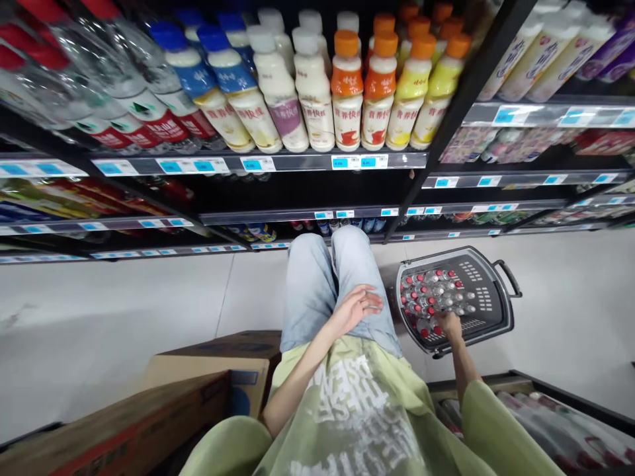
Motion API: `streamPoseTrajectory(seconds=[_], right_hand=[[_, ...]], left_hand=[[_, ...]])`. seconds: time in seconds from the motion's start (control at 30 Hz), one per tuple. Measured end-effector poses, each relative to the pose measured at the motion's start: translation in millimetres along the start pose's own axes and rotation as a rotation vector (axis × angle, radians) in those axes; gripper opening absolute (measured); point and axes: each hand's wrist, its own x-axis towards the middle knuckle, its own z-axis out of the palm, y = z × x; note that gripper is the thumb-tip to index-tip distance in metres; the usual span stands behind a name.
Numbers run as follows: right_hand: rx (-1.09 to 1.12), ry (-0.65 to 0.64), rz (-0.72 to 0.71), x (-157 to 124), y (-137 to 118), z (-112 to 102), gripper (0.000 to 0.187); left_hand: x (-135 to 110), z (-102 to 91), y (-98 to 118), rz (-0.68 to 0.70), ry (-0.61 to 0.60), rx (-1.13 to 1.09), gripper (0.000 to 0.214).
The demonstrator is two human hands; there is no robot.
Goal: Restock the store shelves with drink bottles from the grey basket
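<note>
My left hand (358, 309) is held above my thighs with its fingers stretched out and nothing in it. At the right, a grey and black shopping basket (489, 324) stands on the floor with its handle pointing away to the right. Inside it are many clear bottles (430, 291), most with red caps and several with white ones. My right hand (450, 325) reaches over the basket's near side, its fingers closed on a bottle among those at the near edge. The fingertips and most of that bottle are hidden.
Ahead, a shelf (297, 162) carries milk drink bottles (347, 92) with blue, white, orange and yellow caps. Red-capped water bottles (163, 119) stand to their left. Cardboard boxes (208, 370) are at my left. A low rack (560, 423) of bottles stands behind the basket at my right.
</note>
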Motion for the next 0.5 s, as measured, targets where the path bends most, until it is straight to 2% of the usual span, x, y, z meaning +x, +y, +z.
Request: streamPoseTrajectory(seconds=[0.13, 0.23, 0.27, 0.37, 0.43, 0.5], right_hand=[[0.116, 0.099, -0.081, 10.7, -39.1, -19.4, 0.027], [0.306, 0.147, -0.211, 14.5, -89.9, -30.2, 0.05], [0.445, 0.154, -0.287, 12.2, -111.1, -32.2, 0.059], [0.755, 0.177, -0.512, -10.8, -182.5, -31.7, 0.063], [0.783, 0.149, -0.648, -39.2, -229.1, -27.1, 0.061], [0.675, 0.152, -0.778, -72.9, -267.0, -21.8, 0.06]], left_hand=[[-4.6, 3.1, -3.5, 0.033, 0.008, 0.103, 0.042], [-11.0, 7.5, -3.6, 0.076, 0.047, 0.185, 0.047], [-13.6, 8.7, -2.5, 0.096, 0.065, 0.208, 0.048], [-22.4, 8.8, 4.1, 0.161, 0.119, 0.245, 0.048], [-29.1, 5.1, 10.0, 0.205, 0.176, 0.252, 0.046], [-36.1, -1.1, 15.4, 0.261, 0.271, 0.261, 0.044]])
